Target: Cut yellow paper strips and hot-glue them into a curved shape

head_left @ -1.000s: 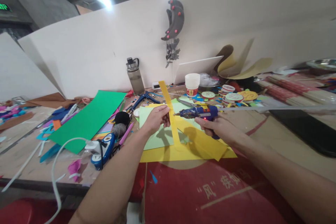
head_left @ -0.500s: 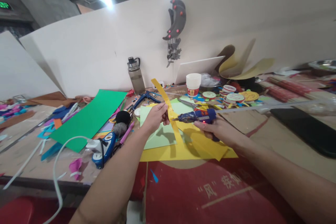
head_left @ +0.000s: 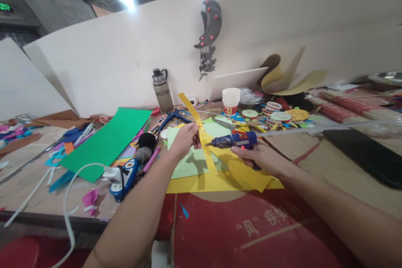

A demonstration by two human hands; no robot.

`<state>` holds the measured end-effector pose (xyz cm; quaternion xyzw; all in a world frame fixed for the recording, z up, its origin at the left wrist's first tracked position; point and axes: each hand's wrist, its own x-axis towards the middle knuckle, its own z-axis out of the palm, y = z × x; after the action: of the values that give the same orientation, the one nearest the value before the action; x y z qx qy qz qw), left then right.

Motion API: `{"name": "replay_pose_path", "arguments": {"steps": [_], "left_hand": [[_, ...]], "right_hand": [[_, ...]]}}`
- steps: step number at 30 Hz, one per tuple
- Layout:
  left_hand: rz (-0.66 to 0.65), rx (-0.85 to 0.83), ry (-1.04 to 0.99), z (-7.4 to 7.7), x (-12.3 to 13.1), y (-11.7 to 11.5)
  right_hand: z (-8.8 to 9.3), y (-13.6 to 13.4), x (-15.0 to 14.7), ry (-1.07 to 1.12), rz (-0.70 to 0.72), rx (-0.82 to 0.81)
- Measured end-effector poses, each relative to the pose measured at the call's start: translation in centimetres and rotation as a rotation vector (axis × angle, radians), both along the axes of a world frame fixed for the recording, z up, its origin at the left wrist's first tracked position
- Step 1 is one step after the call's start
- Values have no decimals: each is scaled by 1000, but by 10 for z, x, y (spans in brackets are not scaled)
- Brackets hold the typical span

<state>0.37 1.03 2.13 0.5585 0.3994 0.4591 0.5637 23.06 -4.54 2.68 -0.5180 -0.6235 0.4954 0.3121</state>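
Note:
Between its thumb and fingers my left hand pinches a yellow strip, which slants from upper left to lower right. A glossy patch shows on the strip beside the fingertips. My right hand is wrapped round a blue hot glue gun with a small red light lit. Its nozzle points left, at the strip just below the glossy patch; I cannot tell whether they touch. Beneath both hands lie pale green sheets on top of yellow sheets.
Left of my hands are a green sheet, a blue power strip with a white cable, and pompoms. Behind stand a bottle and paper cups. Scissors lie near the glue gun. A black phone-like slab rests at right.
The glue gun's nozzle and the yellow strip have shifted slightly left, with the nozzle a little lower along the strip. Both hands keep their hold.

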Motion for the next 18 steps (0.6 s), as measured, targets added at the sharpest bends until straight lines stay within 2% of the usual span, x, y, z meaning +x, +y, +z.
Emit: {"name": "replay_pose_path", "arguments": {"steps": [5, 8, 18], "left_hand": [[-1, -4, -4, 1, 0, 0], [-51, -12, 24, 3, 3, -3], [-180, -14, 49, -1, 8, -10]], "right_hand": [[-1, 1, 0, -9, 18, 14], [0, 1, 1, 41, -15, 38], [8, 1, 4, 3, -94, 63]]}}
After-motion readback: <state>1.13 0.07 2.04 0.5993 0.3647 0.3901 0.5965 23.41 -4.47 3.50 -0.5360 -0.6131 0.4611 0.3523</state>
